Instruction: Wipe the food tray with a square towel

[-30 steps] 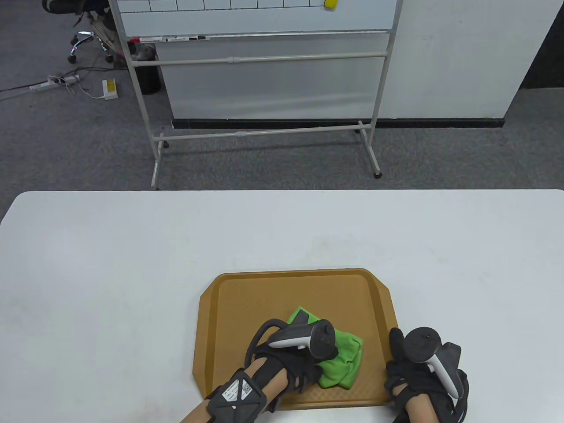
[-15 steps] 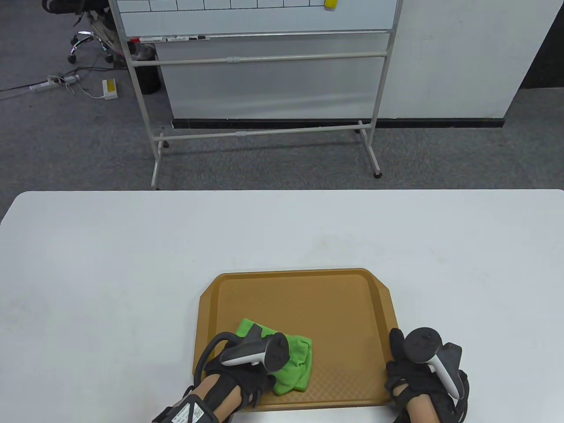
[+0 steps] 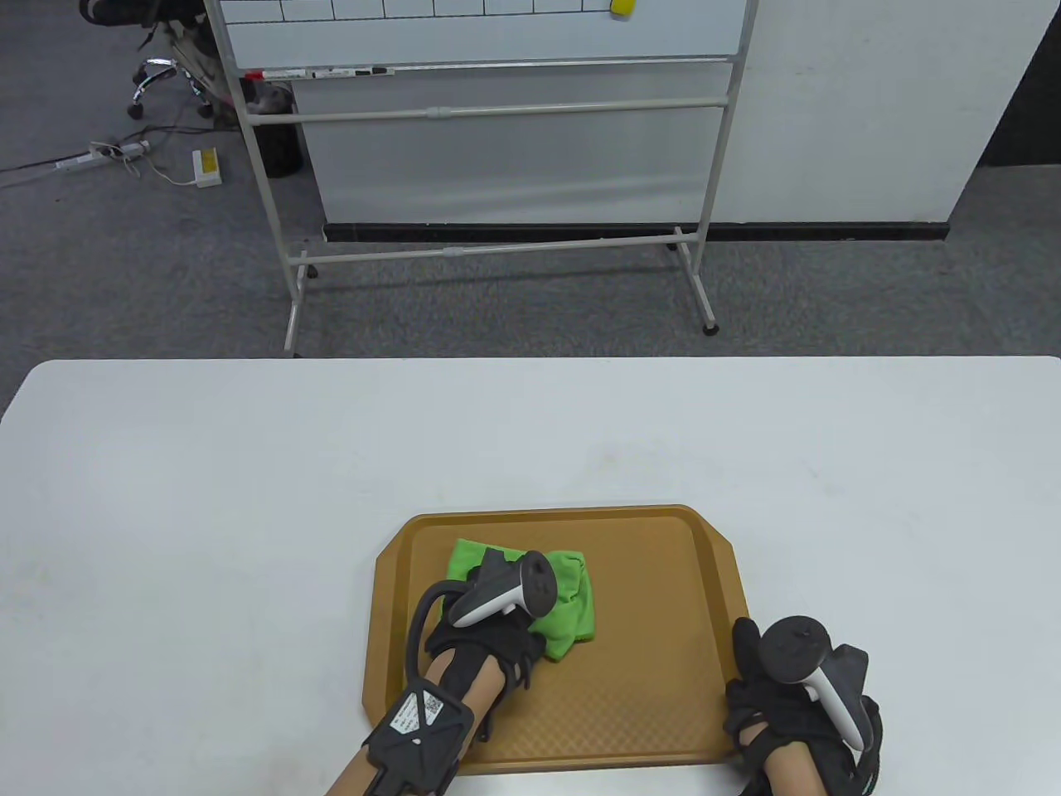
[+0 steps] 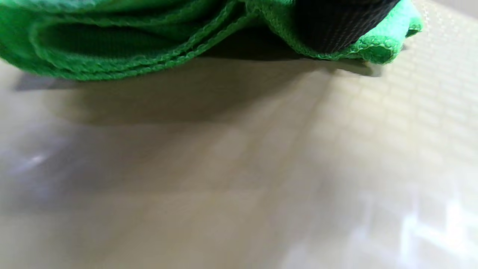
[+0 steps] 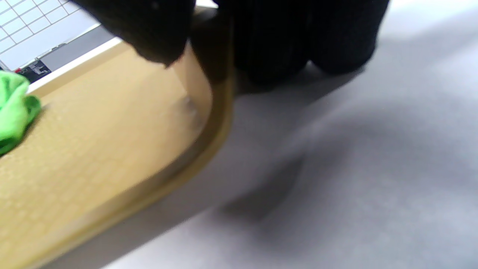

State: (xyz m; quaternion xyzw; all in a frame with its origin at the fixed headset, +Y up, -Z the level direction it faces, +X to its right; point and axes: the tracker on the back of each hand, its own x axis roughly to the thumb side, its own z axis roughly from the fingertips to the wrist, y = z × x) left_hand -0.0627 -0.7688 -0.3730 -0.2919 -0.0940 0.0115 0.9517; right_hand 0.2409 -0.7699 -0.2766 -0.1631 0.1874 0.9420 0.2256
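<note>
Behind the table there's a white rolling whiteboard on a metal frame (image 3: 489, 124) parked on grey carpet, with a yellow magnet (image 3: 621, 7) stuck up at its top edge. Off at 10 o'clock on the floor: a white power strip (image 3: 99, 154), and the chrome base of an office chair (image 3: 162, 79). Nothing sits between the hands and the work area.

The white rectangular table (image 3: 249, 497) carries a brown plastic food tray with clipped corners (image 3: 646, 572) near the front edge, roughly 6 o'clock.

The bunched-up bright green square towel (image 3: 572, 601) lies on the tray's floor toward its 10 o'clock corner. The left hand (image 3: 485, 643) is pressed down on top of it, fingers over the cloth; the left wrist view shows folded green layers (image 4: 123, 56) with a black gloved finger (image 4: 336, 26) pushing into them. The right hand (image 3: 787, 705) sits at the tray's 4 o'clock corner, well apart from the towel, and its dark fingers (image 5: 276, 41) are curled over the rim (image 5: 218, 112) there, thumb inside.
</note>
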